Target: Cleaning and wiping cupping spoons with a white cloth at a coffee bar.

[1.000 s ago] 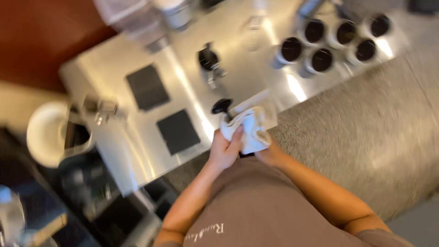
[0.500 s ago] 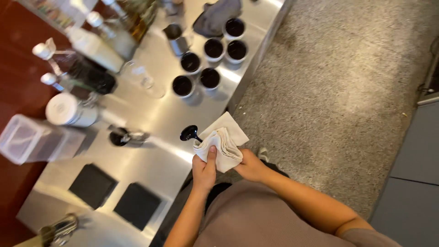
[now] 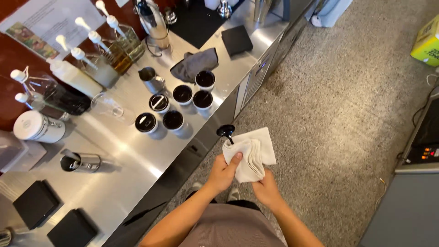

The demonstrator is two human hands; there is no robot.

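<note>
1. The view has swung since a second ago: the steel tabletop (image 3: 137,151) now runs along the left of the scene, and the speckled floor (image 3: 338,119) fills the right. The hands and what they hold have changed very little.
2. The left hand (image 3: 222,173) is closed around the folded white cloth (image 3: 250,153), thumb pressed on top, just as it was half a second ago.
3. The right hand (image 3: 266,190) grips the near end of the same cloth from below, fingers curled under it; its palm is hidden.
4. A small black spoon (image 3: 226,131) sticks out of the far-left corner of the cloth, bowl showing and handle wrapped inside. It sits past the tabletop edge, over the floor, close to the person's body.
5. On the tabletop, six dark-filled white cups (image 3: 183,107) stand in a loose cluster, well apart from the hands.
6. A grey rag (image 3: 194,64) lies crumpled beyond the cups, and a small steel pitcher (image 3: 153,80) stands just left of it.
7. Pump bottles (image 3: 91,50) line the far-left side, near a white lidded jar (image 3: 39,127).
8. Judged from the unchanged grip, the wiping of the spoon looks ongoing.
</note>
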